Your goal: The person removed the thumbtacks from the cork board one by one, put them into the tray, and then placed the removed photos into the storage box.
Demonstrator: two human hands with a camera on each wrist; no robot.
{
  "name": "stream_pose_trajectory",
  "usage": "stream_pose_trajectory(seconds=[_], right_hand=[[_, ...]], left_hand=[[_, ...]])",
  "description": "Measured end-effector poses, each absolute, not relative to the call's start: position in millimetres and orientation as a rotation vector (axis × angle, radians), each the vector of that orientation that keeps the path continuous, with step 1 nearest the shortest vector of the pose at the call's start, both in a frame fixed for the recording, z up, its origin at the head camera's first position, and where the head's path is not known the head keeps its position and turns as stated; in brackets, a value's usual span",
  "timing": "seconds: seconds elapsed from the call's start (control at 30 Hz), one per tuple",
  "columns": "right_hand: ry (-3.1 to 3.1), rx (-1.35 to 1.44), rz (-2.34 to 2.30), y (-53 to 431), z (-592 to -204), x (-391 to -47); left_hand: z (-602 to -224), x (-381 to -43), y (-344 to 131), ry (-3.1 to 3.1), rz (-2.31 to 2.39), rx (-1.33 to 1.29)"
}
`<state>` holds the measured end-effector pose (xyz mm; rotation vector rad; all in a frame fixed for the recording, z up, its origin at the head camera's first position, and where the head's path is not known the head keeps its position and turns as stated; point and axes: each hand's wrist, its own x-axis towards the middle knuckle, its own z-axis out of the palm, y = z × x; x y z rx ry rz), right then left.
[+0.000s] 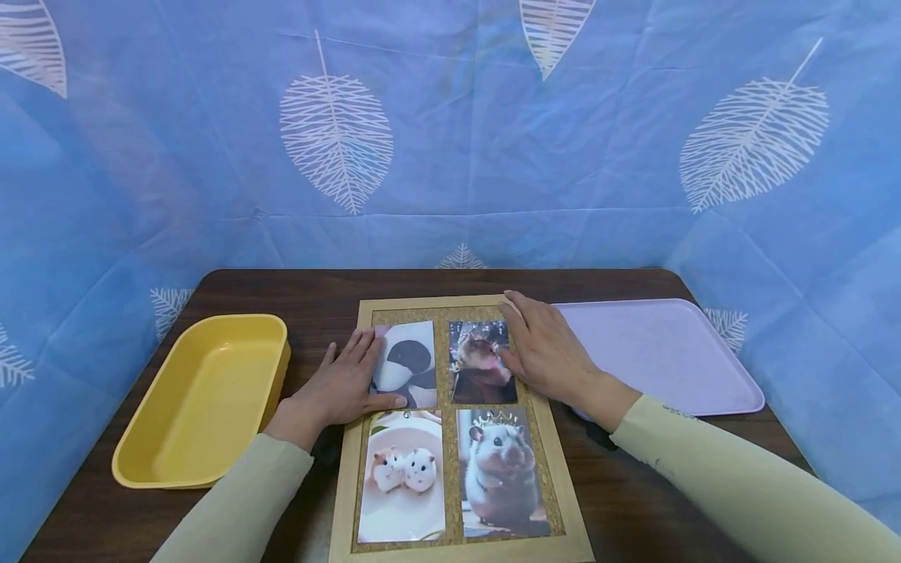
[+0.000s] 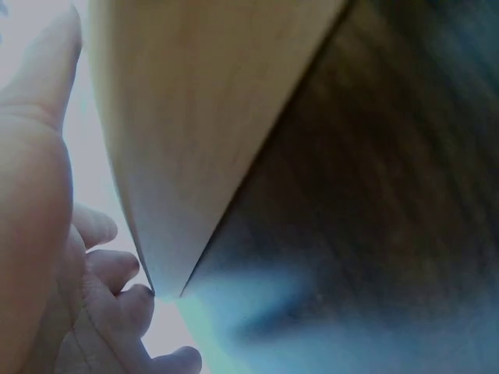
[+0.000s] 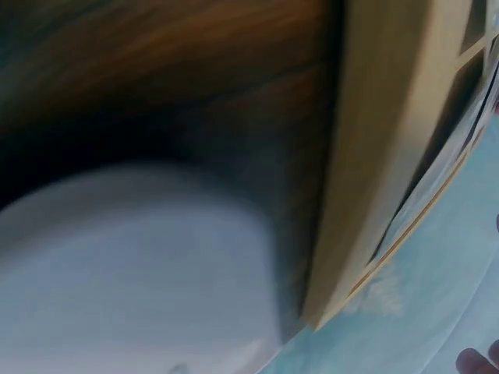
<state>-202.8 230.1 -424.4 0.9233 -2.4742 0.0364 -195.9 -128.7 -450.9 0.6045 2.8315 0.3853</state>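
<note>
A corkboard in a light wood frame (image 1: 342, 500) lies flat in front of me in the head view. On it are several photos in two rows: a black-and-white close-up (image 1: 411, 361), a dark animal picture (image 1: 486, 379), two hamsters (image 1: 404, 471) and a crowned hamster (image 1: 501, 469). My left hand (image 1: 338, 383) rests with fingers extended over the frame's left side, thumb and fingertips on the close-up photo. Across from it, my right hand (image 1: 552, 344) lies over the right side, fingers extended, touching the dark picture's edge. The left wrist view shows the frame's side (image 2: 203, 132) beside that hand.
A yellow tub (image 1: 204, 399) stands on the dark wooden table (image 1: 317, 285) at the left. To the right, a pale lilac tray (image 1: 655, 352) lies partly behind the right hand and forearm. Blue leaf-patterned cloth (image 1: 464, 141) hangs behind the table.
</note>
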Motion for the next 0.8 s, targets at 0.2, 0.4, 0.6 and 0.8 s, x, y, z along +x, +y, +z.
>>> stream_pose_trajectory(seconds=[0.2, 0.4, 0.6, 0.8], right_hand=[[-2.61, 0.93, 0.063, 200.2, -423.5, -197.9], [-2.728, 0.988, 0.006, 174.7, -424.7, -191.6], [-2.83, 1.045, -0.064, 158.9, -427.1, -187.8], [-2.894, 1.107, -0.095, 148.3, -427.3, -186.1]], left_hand=[[-451.3, -196.3, -127.7, 2.832, 0.394, 0.59], [-451.6, -195.3, -127.8, 2.829, 0.417, 0.588], [-451.7, -195.4, -127.4, 2.835, 0.415, 0.592], [-450.1, -197.9, -128.3, 2.877, 0.382, 0.598]])
